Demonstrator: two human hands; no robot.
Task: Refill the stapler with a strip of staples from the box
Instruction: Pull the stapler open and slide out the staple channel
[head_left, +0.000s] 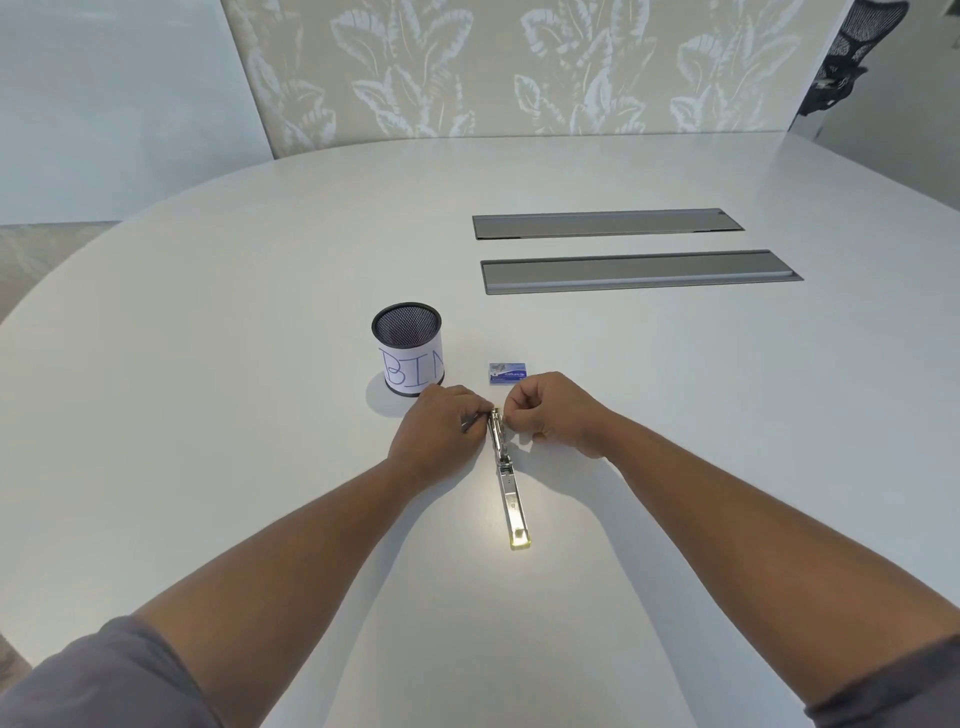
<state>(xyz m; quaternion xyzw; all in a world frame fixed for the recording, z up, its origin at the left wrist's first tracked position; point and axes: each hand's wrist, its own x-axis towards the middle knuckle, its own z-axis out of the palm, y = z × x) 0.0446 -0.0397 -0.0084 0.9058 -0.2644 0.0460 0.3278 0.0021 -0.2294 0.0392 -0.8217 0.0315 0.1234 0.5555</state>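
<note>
Two hands, left (434, 428) and right (558, 410), both pinching one opened stapler (506, 470), one staple box (509, 373), one mesh cup (408, 356)

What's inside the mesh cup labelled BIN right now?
Only dark mesh wall shows inside the cup. Its bottom is hidden by the near wall and paper label, so whether it holds anything cannot be told.
</note>
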